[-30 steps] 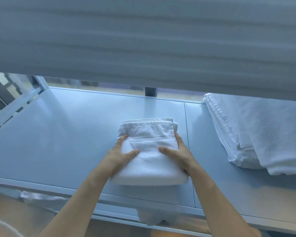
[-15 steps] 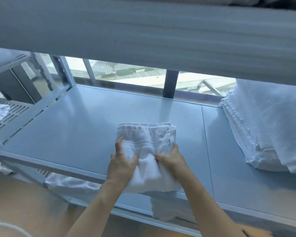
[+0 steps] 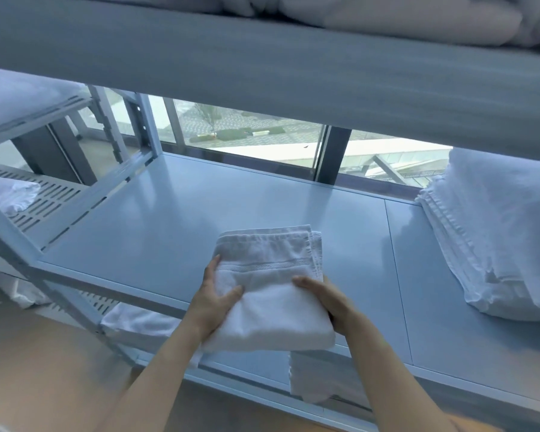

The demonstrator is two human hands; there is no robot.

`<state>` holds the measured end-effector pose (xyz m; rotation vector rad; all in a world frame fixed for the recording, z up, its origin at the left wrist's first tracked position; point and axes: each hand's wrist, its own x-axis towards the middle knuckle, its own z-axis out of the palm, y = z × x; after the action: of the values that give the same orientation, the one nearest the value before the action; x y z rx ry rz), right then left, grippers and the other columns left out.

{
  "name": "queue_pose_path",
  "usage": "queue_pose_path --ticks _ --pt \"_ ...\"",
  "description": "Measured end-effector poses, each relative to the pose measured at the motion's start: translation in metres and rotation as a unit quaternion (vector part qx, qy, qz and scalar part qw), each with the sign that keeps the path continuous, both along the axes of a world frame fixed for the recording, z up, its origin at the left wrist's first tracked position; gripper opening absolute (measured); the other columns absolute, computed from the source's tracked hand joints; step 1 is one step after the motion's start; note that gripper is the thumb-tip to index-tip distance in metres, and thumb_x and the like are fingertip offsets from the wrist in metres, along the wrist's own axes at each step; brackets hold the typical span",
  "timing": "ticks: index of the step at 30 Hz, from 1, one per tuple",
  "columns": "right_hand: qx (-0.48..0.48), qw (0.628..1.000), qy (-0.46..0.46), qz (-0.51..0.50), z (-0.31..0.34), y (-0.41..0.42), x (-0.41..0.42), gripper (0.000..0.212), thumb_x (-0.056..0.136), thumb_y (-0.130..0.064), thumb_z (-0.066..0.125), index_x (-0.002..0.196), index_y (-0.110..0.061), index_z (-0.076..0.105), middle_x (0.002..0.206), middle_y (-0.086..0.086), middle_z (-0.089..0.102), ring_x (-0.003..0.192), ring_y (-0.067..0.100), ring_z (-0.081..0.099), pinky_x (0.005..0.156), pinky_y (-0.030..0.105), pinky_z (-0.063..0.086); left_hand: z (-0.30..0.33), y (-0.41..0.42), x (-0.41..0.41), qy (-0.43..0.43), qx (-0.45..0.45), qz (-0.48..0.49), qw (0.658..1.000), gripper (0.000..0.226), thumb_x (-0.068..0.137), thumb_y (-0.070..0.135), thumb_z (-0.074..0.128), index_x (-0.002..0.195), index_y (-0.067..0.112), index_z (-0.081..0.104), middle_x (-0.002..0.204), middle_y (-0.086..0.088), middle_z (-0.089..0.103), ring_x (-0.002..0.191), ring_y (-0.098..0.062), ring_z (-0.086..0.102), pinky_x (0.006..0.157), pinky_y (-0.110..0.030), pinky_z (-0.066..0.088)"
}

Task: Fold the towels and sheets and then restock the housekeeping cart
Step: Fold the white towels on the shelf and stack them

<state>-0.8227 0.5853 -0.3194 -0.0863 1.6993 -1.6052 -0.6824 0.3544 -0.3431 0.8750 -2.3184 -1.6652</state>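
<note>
A folded white towel [image 3: 272,275] hangs over the front edge of the grey middle shelf [image 3: 169,232], its near end raised off the shelf. My left hand [image 3: 214,302] grips its left side, thumb on top and fingers underneath. My right hand [image 3: 328,299] grips its right side the same way. A stack of folded white linen [image 3: 496,232] lies at the right end of the same shelf.
The upper shelf [image 3: 262,67] overhangs close above, with beige bedding [image 3: 402,17] on it. White linen [image 3: 312,378] lies on the lower shelf under the towel. A second rack [image 3: 44,198] with slotted shelves and white cloth stands at left. A window runs behind.
Both hands have shifted from lying on top of the towel to gripping its sides, and the towel has come toward me, its near end lifted past the shelf edge. The camera has pulled back.
</note>
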Motion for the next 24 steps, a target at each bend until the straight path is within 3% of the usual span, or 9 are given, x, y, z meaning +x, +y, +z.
queue_pose_path --ticks 2,5,7,10,13,16,19,24 --pt "-0.002 1.000 0.006 -0.025 -0.003 0.002 0.004 0.047 0.080 -0.021 0.084 0.121 -0.021 0.062 0.104 0.008 0.078 0.097 0.030 0.076 0.074 0.042 0.063 -0.001 0.000 0.000 -0.002 -0.003 0.001 1.000 0.085 0.085 0.050 0.078 0.146 0.066 0.020 0.131 0.020 0.055 0.103 0.001 0.060 0.084 -0.021 0.044" --pt "0.053 0.992 0.092 -0.070 -0.007 0.002 0.008 0.082 0.071 -0.032 0.087 0.138 -0.033 0.040 0.105 -0.005 0.076 0.095 0.018 0.075 0.081 0.040 0.061 0.002 0.007 -0.004 -0.013 -0.038 0.005 0.999 0.088 0.084 0.053 0.077 0.146 0.068 0.017 0.130 0.023 0.053 0.114 -0.013 0.061 0.086 -0.024 0.043" --pt "0.114 0.976 0.175 -0.060 -0.004 0.000 0.013 0.105 0.072 -0.046 0.082 0.147 -0.058 0.010 0.107 -0.018 0.068 0.093 0.007 0.070 0.076 0.028 0.055 0.007 0.016 -0.009 -0.029 -0.088 0.005 0.996 0.092 0.083 0.057 0.076 0.149 0.066 0.012 0.133 0.014 0.054 0.115 -0.020 0.060 0.088 -0.029 0.043" --pt "0.187 0.946 0.264 -0.036 -0.002 -0.004 0.020 0.112 0.080 -0.057 0.072 0.148 -0.064 -0.017 0.111 -0.006 0.067 0.092 0.022 0.067 0.079 0.033 0.049 0.015 0.036 -0.018 -0.070 -0.161 0.034 0.984 0.096 0.084 0.056 0.073 0.152 0.060 0.006 0.131 -0.009 0.058 0.115 -0.035 0.062 0.085 -0.035 0.043" --pt "0.219 0.919 0.326 -0.031 0.002 -0.007 0.026 0.109 0.083 -0.061 0.065 0.148 -0.063 -0.022 0.114 0.002 0.066 0.094 0.029 0.065 0.081 0.035 0.047 0.026 0.059 -0.019 -0.069 -0.198 0.065 0.976 0.097 0.085 0.054 0.070 0.153 0.058 0.002 0.111 -0.003 0.047 0.093 -0.033 0.063 0.076 -0.033 0.042" --pt "0.217 0.911 0.350 -0.031 0.009 -0.014 0.036 0.103 0.083 -0.064 0.062 0.147 -0.068 -0.018 0.103 0.004 0.058 0.093 0.037 0.064 0.079 0.040 0.047 0.033 0.076 -0.013 -0.066 -0.219 0.087 0.970 0.096 0.087 0.053 0.068 0.155 0.056 0.000 0.110 -0.001 0.042 0.073 -0.023 0.054 0.070 -0.033 0.042" --pt "0.239 0.891 0.383 -0.042 0.015 -0.025 0.052 0.105 0.083 -0.066 0.055 0.147 -0.061 -0.027 0.098 0.003 0.049 0.087 0.038 0.062 0.074 0.039 0.042 0.036 0.083 0.000 -0.042 -0.215 0.108 0.970 0.095 0.089 0.047 0.069 0.158 0.050 0.003 0.118 -0.007 0.046 0.089 -0.033 0.064 0.074 -0.038 0.049" --pt "0.256 0.870 0.421 -0.030 0.028 -0.056 0.085 0.112 0.079 -0.069 0.047 0.153 -0.041 -0.032 0.103 -0.002 0.042 0.094 0.034 0.062 0.075 0.037 0.040 0.046 0.073 0.037 -0.011 -0.201 0.144 0.969 0.094 0.091 0.045 0.068 0.158 0.050 0.001 0.133 -0.013 0.046 0.106 -0.038 0.064 0.085 -0.048 0.054"
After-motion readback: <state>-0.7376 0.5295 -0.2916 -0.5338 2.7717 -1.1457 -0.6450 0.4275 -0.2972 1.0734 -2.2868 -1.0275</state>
